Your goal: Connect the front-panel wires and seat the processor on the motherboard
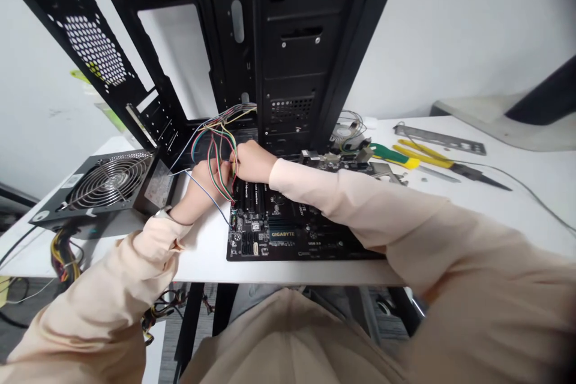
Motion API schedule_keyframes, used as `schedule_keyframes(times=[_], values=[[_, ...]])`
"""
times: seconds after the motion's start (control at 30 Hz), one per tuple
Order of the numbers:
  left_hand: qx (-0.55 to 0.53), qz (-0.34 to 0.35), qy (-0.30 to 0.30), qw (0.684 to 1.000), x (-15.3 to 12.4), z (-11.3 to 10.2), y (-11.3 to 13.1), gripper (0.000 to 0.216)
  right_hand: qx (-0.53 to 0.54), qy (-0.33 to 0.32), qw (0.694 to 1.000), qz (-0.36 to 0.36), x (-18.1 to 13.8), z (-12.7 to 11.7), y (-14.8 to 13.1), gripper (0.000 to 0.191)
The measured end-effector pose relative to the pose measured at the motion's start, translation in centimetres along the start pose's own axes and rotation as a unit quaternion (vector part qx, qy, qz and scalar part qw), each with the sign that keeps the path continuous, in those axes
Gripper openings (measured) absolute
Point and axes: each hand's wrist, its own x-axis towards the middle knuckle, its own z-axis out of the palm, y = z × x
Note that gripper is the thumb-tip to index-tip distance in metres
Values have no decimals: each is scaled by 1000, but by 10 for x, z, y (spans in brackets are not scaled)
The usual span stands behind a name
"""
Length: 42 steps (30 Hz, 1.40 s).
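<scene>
My left hand (201, 187) and my right hand (252, 159) meet over the left edge of a black Gigabyte motherboard (310, 249). Both have their fingers closed in a pinch on thin front-panel wires (219, 159). The exact ends between my fingertips are too small to make out. Red and green wires hang across my left fingers and run down to the board's edge. A separate blue wire (204, 192) passes over my left wrist to the board's lower left corner. The wire bundle comes out of the black computer case (297, 66) standing behind the board.
A power supply (112, 183) with a round fan grille lies at the left, its cables hanging over the table edge. At the right are a green-and-yellow-handled screwdriver (393, 156), yellow-handled pliers (450, 165) and a metal I/O plate (438, 139). A monitor stand (499, 123) stands behind them.
</scene>
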Motion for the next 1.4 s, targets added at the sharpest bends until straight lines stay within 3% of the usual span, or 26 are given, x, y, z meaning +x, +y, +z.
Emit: schedule_keyframes(times=[0.37,0.73,1.4], values=[[17,0,38,999,-5,4,2,33,53,67,996,11,-6,24,10,23],[16,21,22,999,-10,-2,11,27,10,48,998,-38,-9,25,7,21],[19,-19,41,999,-14,1,16,25,-42,36,998,-34,-9,21,4,16]])
